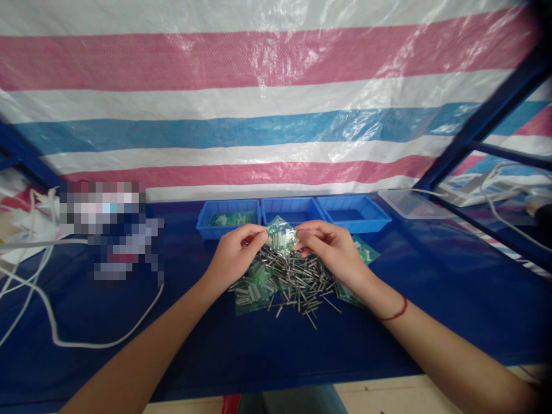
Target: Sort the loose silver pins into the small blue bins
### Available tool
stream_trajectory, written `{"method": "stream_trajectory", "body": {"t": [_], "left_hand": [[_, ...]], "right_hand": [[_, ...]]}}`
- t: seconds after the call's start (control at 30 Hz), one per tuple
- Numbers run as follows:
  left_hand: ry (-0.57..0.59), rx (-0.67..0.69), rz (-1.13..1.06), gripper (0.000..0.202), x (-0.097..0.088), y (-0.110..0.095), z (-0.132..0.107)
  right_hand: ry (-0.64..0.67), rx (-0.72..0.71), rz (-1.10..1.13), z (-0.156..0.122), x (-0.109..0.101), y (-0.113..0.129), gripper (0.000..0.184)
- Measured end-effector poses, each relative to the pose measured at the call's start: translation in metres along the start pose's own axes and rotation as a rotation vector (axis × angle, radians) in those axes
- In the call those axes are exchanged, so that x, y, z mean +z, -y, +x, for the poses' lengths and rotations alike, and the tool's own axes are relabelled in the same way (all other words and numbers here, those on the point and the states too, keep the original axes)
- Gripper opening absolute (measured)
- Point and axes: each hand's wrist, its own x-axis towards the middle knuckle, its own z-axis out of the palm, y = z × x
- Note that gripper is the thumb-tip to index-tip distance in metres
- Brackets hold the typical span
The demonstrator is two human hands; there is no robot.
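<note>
A small clear, greenish plastic bag (282, 238) with short metal pieces inside is held up between my two hands. My left hand (241, 247) pinches its left edge, and my right hand (330, 247) grips the right edge with fingers closed. Just below lies a loose pile of metal nail-like pins (302, 282). Another filled bag (252, 293) rests at the pile's left side. More greenish bags (364, 250) lie to the right, partly hidden behind my right hand and wrist.
Behind the pile stand three blue bins in a row: the left bin (207, 231) holds similar bags, beside the middle bin (291, 201) and right bin (357, 227). White cables (103, 345) run over the blue table (431, 287) at left. A clear lid (409, 207) lies back right.
</note>
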Motion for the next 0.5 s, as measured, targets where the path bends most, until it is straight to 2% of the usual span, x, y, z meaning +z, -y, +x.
{"method": "stream_trajectory", "body": {"t": [0.07,0.17,0.27,0.4,0.5], "left_hand": [[-0.108,0.002,0.049,0.023,-0.008,0.002,0.005],[-0.336,-0.031,0.084,0.026,-0.029,0.009,0.015],[-0.477,-0.066,0.221,0.030,-0.050,0.018,0.023],[-0.386,-0.092,0.650,0.023,-0.063,0.026,0.024],[-0.352,-0.042,0.832,0.023,-0.061,0.023,0.022]], "right_hand": [[0.002,0.004,0.012,0.001,-0.002,0.001,0.020],[-0.007,-0.015,0.013,0.002,-0.005,0.002,0.023],[0.011,-0.041,-0.008,0.003,-0.006,0.001,0.023],[0.052,-0.059,-0.133,0.000,-0.006,-0.003,0.025],[0.081,-0.204,-0.354,-0.006,-0.002,-0.004,0.023]]}}
